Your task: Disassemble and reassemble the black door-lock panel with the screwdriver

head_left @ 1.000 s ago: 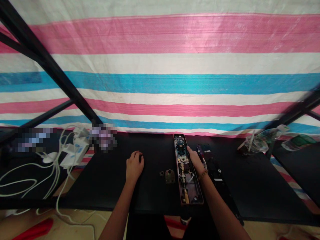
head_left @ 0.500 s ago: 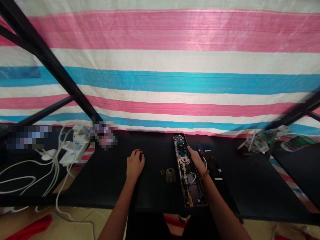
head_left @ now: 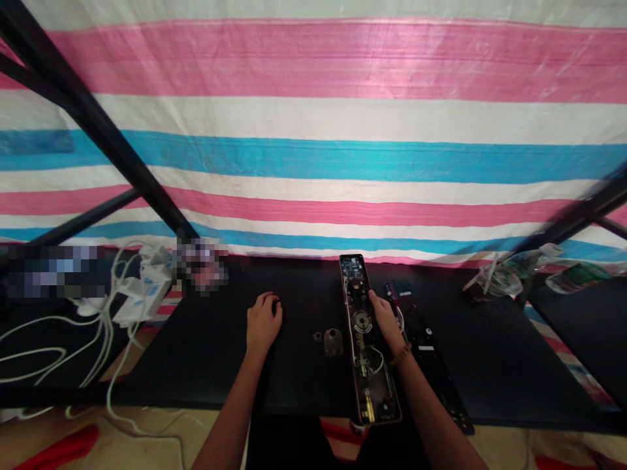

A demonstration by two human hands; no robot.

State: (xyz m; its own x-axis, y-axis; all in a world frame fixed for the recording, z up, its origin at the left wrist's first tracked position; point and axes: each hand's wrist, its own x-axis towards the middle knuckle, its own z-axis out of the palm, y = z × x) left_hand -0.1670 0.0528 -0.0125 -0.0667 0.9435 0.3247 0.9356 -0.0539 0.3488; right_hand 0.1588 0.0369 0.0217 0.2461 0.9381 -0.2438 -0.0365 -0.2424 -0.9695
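Observation:
My right hand (head_left: 386,318) grips the right side of a long, narrow electronic door lock housing (head_left: 347,307), its thumb on the rim and most of its fingers hidden. The housing's inside faces up, showing a circuit board, white wires and brass-coloured parts. Its near end reaches past the front edge of the black table. My left hand (head_left: 264,321) rests palm down on the table with bent fingers, holding nothing. Between the hands lie a small squarish metal plate (head_left: 334,343) and a tiny dark part (head_left: 317,337).
Beyond my right wrist lie a long black cover panel (head_left: 437,372) and a purple cylindrical piece (head_left: 392,294). Clear plastic cups (head_left: 502,281) stand at the back right. White cables and a power strip (head_left: 145,297) lie at left. A striped sheet (head_left: 313,156) hangs behind the table (head_left: 206,352).
The door lock housing has tilted in my right hand, and its near end has come closer to me. My left hand has stayed on the table.

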